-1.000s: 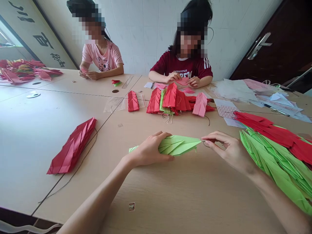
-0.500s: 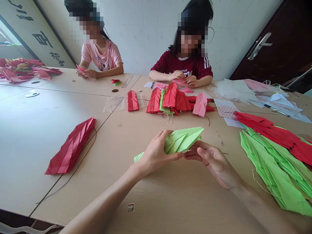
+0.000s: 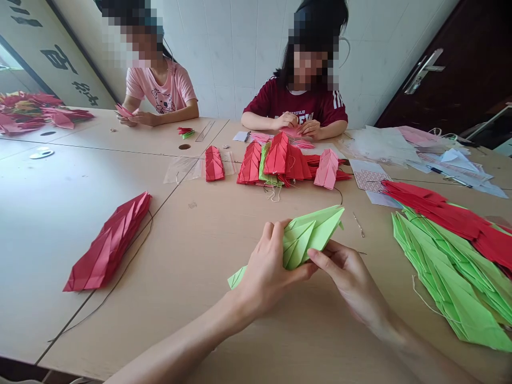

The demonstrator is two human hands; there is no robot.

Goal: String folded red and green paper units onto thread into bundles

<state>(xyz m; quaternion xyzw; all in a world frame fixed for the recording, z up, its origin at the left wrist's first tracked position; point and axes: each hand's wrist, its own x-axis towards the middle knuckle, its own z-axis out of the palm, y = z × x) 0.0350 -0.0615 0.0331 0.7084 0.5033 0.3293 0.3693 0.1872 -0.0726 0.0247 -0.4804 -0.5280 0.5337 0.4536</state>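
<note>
Paper (image 3: 301,242), green and folded, is held over the table (image 3: 192,250). The left hand (image 3: 264,269) curls mostly closed around the paper's middle. The right hand (image 3: 347,273) pinches its near edge, thumb in front, the rest partly hidden. The step looks like handling the folds; the next move seems to need a soft, steady hold.

Passable over the surface (image 3: 196,250) between hands (image 3: 266,272) and dark red folded piece (image 3: 109,242); blocked ahead by red stack (image 3: 277,156) (pink piece (image 3: 327,168) alongside), rightward by green bundle (image 3: 452,282).
</note>
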